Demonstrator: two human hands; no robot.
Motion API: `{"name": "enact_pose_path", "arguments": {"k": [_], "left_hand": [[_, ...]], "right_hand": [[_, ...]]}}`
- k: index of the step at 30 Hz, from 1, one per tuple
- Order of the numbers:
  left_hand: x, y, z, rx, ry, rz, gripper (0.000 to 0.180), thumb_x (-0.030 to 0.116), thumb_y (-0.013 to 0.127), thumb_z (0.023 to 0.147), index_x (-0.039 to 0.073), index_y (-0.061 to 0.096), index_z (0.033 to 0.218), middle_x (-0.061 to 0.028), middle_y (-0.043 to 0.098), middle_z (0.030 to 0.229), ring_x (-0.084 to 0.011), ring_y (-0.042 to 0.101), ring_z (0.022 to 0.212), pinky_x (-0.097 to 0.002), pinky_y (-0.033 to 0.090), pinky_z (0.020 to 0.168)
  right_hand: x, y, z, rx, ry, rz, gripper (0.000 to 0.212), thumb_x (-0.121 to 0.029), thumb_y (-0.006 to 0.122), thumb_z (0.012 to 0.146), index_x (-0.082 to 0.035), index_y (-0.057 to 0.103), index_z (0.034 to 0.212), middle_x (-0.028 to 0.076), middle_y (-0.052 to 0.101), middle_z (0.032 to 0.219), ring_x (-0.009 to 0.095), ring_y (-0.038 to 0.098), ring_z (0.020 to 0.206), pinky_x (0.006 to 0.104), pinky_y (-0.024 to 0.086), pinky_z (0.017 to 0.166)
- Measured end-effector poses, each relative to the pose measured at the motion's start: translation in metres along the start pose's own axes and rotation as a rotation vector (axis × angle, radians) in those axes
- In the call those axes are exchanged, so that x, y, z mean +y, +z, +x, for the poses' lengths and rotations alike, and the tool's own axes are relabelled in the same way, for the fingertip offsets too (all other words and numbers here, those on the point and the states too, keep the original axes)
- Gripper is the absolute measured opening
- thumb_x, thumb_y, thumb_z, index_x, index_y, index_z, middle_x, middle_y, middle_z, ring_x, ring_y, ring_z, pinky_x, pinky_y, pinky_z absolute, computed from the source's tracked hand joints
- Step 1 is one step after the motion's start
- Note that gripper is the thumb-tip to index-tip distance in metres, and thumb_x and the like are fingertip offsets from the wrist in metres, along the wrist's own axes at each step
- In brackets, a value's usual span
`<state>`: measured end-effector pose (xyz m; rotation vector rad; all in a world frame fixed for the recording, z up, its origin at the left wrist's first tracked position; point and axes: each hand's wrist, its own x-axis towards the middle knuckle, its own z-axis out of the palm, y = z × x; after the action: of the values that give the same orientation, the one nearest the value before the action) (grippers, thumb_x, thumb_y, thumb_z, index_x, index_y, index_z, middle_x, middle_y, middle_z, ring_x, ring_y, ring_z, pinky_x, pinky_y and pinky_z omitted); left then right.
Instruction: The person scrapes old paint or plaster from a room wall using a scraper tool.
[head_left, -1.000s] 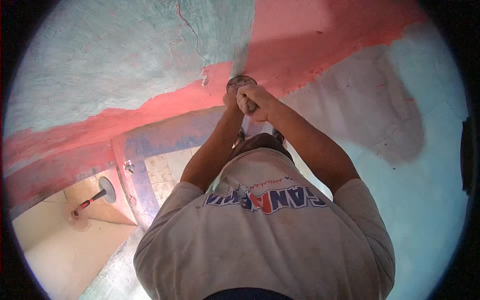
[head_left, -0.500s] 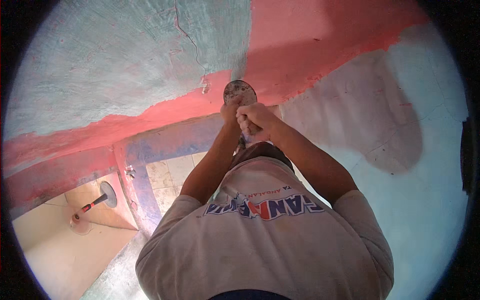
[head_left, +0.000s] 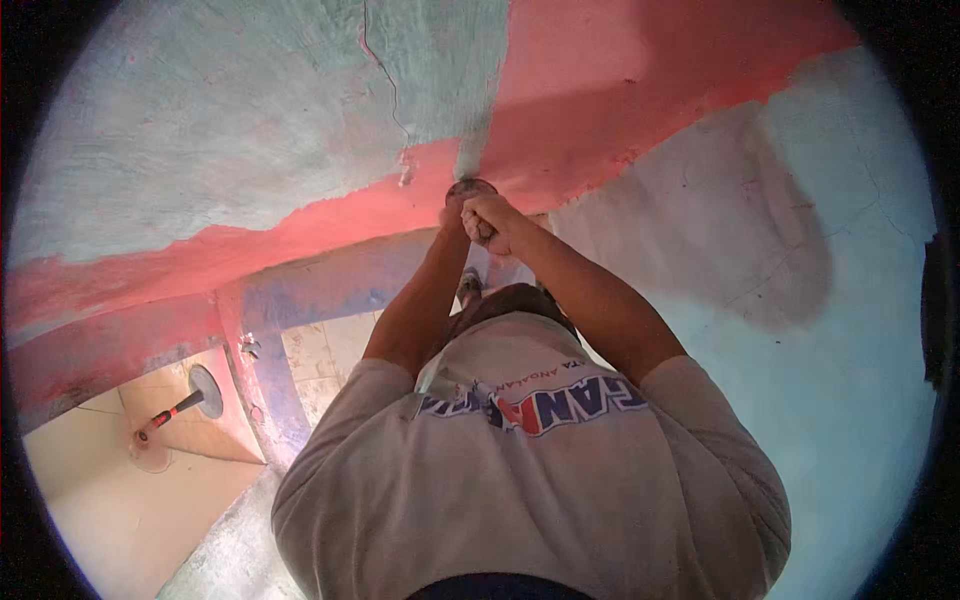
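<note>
Both my arms reach forward to a hand tool with a round, worn disc head (head_left: pixel 472 187), held in front of the pink strip of the wall (head_left: pixel 420 175). My left hand (head_left: pixel 454 212) is closed on it just below the disc. Closer to me, my right hand (head_left: pixel 490 222) wraps round the end of its handle (head_left: pixel 486 230). The disc appears narrow and tilted, partly covered by my fingers. Whether it touches the wall I cannot tell.
Left, in a tiled recess (head_left: pixel 190 500), lies another tool with a grey disc (head_left: pixel 206 391) and a red-and-black handle (head_left: pixel 172 412). A crack (head_left: pixel 385 75) runs down the grey-green wall. A damp-looking patch (head_left: pixel 720 220) marks the pale blue wall at right.
The disc has tilted and now looks narrower, its top edge lower in view. My hands have drawn slightly left. A shoe now shows below them. The hold on the tool stays the same.
</note>
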<state>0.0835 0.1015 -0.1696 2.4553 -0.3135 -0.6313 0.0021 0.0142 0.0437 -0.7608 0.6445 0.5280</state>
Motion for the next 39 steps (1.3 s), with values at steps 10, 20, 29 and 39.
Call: {"name": "enact_pose_path", "arguments": {"k": [10,20,29,39], "left_hand": [[0.038,-0.034,-0.018,-0.149,0.091,0.147,0.035,0.01,0.074,0.073,-0.01,0.061,0.098,-0.0164,0.065,0.093,-0.0228,0.065,0.076,-0.0346,0.055,0.064],[-0.008,0.016,-0.007,0.024,0.049,-0.611,0.035,0.024,0.065,0.078,-0.004,0.064,0.099,-0.0133,0.066,0.087,-0.0217,0.064,0.075,-0.0361,0.053,0.061],[0.007,0.011,-0.004,0.015,-0.377,-0.715,0.025,0.022,0.056,0.086,0.011,0.066,0.106,-0.01,0.068,0.091,-0.0255,0.066,0.083,-0.0359,0.053,0.066],[-0.003,-0.007,-0.023,0.145,0.376,-0.527,0.022,0.019,0.053,0.089,0.007,0.065,0.102,-0.0069,0.066,0.087,-0.0191,0.065,0.077,-0.03,0.052,0.056]], "right_hand": [[-0.013,-0.014,0.003,0.066,0.18,0.211,0.023,-0.01,0.053,0.084,-0.015,0.044,0.063,-0.005,0.044,0.056,0.005,0.039,0.039,0.0208,0.031,0.034],[-0.004,-0.012,-0.015,0.055,0.065,0.122,0.02,-0.011,0.054,0.083,-0.012,0.047,0.065,-0.004,0.045,0.053,0.006,0.041,0.039,0.0214,0.03,0.034],[-0.001,-0.028,-0.017,-0.038,-0.061,0.102,0.02,-0.01,0.054,0.083,-0.012,0.046,0.065,-0.003,0.047,0.055,0.006,0.043,0.038,0.0201,0.031,0.033],[-0.003,-0.017,0.016,0.05,0.257,0.434,0.02,-0.014,0.054,0.088,-0.01,0.05,0.069,-0.002,0.047,0.054,0.008,0.043,0.039,0.0202,0.038,0.037]]}}
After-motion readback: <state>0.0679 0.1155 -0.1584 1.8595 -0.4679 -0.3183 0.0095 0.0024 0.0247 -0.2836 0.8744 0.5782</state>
